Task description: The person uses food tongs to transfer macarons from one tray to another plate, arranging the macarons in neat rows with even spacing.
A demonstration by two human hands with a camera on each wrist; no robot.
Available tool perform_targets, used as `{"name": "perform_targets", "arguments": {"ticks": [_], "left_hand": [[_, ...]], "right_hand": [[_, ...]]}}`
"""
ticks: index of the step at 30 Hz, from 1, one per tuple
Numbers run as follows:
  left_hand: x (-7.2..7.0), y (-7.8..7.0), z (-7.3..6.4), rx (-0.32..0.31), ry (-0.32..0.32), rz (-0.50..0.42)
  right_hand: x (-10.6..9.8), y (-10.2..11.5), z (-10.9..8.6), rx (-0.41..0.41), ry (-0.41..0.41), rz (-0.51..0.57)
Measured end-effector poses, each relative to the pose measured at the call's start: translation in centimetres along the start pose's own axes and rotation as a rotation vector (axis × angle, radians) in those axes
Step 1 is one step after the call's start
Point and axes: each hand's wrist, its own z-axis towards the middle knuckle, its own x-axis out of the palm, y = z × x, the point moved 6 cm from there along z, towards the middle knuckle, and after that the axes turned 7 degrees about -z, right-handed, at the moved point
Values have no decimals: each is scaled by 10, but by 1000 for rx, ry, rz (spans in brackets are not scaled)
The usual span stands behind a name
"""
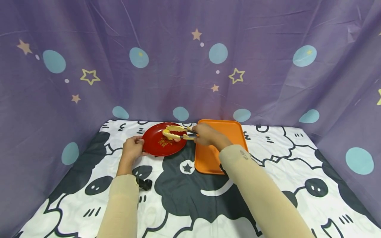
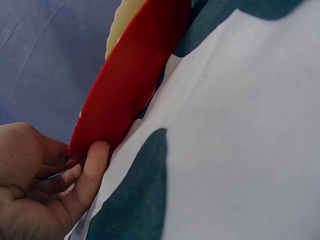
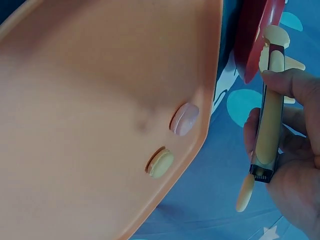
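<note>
My left hand (image 1: 132,150) pinches the left edge of a round red plate (image 1: 152,144), which is tilted in the left wrist view. Gold markings show on its face. In my right hand (image 1: 206,134) I grip cream-coloured tongs (image 1: 175,128), their heads over the plate. A yellow macaron (image 1: 165,131) lies at the tong tips; whether they pinch it I cannot tell. Partly hidden under the tongs is a pinkish piece (image 1: 177,140). To the right stands an orange tray (image 1: 208,162). The right wrist view shows a pink macaron (image 3: 184,119) and a yellow macaron (image 3: 160,163) inside it, near one corner.
A black-and-white cartoon cloth (image 1: 166,205) covers the table under plate and tray. Behind the table's far edge hangs a purple curtain (image 1: 178,82) with stars and blue spots. A black strap piece (image 1: 145,184) sits at my left wrist.
</note>
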Motion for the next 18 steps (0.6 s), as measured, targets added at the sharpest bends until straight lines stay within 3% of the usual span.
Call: {"name": "perform_targets", "arguments": {"ticks": [18], "left_hand": [[-1,0,0,5,0,-4]], "right_hand": [[5,9,10,46,34,11]]}}
